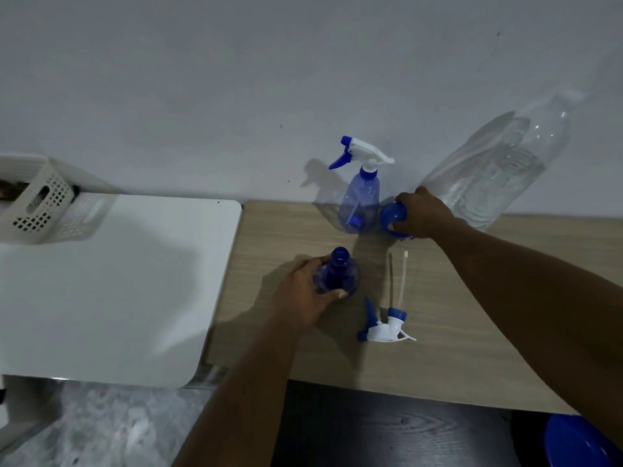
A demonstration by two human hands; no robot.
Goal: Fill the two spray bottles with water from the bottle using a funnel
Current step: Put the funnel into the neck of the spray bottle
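On wood-grain table point(455, 348), left of centre: uncapped spray bottle point(337, 276), upright, long axis vertical, open neck up; translucent blue plastic, bulbous body. Gripped round body by left hand point(303, 298), fingers and thumb curled on it. Behind and to right, near wall: smooth blue funnel point(393, 214), clasped under curled fingers of right hand point(426, 214), nearer hand for moving funnel forward-left onto neck. Detached trigger head point(387, 326), dip tube attached, flat just right of bottle. Flanking funnel: capped second spray bottle point(359, 197), large clear water bottle point(499, 170).
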